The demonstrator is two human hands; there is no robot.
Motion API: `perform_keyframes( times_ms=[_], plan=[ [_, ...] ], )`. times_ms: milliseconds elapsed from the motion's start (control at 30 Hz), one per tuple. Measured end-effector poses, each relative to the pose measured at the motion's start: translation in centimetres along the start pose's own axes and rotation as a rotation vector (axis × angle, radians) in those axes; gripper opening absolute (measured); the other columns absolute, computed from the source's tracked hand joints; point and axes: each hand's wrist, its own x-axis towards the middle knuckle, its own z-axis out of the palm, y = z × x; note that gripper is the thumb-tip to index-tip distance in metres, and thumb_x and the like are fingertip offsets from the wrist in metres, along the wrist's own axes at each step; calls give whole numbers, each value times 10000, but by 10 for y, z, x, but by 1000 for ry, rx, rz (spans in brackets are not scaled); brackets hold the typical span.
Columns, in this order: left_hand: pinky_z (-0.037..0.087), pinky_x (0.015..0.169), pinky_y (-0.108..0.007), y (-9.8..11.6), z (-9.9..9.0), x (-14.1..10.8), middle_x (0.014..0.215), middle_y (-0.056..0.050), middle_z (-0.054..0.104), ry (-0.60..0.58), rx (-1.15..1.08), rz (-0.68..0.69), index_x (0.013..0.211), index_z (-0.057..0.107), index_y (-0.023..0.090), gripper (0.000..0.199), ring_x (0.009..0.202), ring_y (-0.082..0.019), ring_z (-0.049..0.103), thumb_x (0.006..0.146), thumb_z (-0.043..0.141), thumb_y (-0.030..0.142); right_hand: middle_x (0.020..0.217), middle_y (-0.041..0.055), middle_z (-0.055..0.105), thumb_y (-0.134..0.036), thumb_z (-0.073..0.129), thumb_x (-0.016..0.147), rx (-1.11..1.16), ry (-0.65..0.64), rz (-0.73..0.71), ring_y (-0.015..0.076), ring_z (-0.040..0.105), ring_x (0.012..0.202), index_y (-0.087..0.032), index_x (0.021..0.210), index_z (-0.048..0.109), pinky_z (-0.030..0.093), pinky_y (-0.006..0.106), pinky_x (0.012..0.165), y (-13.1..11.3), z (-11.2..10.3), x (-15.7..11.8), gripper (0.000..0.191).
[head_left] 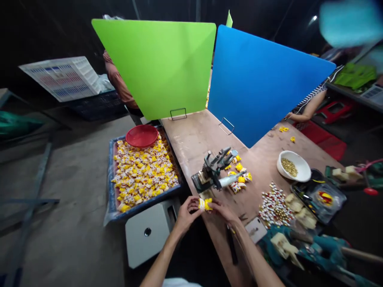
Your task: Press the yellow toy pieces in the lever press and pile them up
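A small yellow-and-white plastic piece (205, 204) is held between my two hands at the near edge of the table. The fingers of my left hand (188, 213) pinch its left side. On the other side, my right hand (224, 212) closes its fingertips on it. Just beyond my hands stands a dark metal hand-press or clamp (211, 169) with a silver handle. Several similar yellow-and-white pieces (239, 181) lie in a small heap to its right. The piece's finer details are too small to make out.
At left, a blue-rimmed tray (111, 179) full of such pieces carries a red bowl (142, 136). Green (167, 67) and blue (260, 83) panels stand behind. To the right are a white bowl (302, 169), small red-and-white parts (275, 207), a phone (256, 230) and another clamp (311, 251).
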Motion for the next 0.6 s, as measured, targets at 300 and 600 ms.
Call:
perform_keyframes(
  times_ms=[300, 600],
  plan=[
    [676, 951, -411, -38, 1, 92, 1286, -125, 747, 359, 178, 312, 1247, 764, 203, 453, 1026, -235, 778, 886, 851, 462, 1206, 91, 815, -702, 1001, 660, 90, 368, 23, 221, 764, 943, -228, 1241, 826, 619, 328, 838, 22, -34, -7, 770],
    [649, 1064, -484, -44, 10, 112, 1319, -123, 742, 264, 389, 404, 1386, 708, 256, 396, 1198, -287, 752, 991, 699, 254, 1065, 35, 847, -618, 1055, 639, 282, 619, -40, 207, 782, 958, -261, 1046, 867, 654, 282, 851, 0, -71, -7, 573]
  ],
)
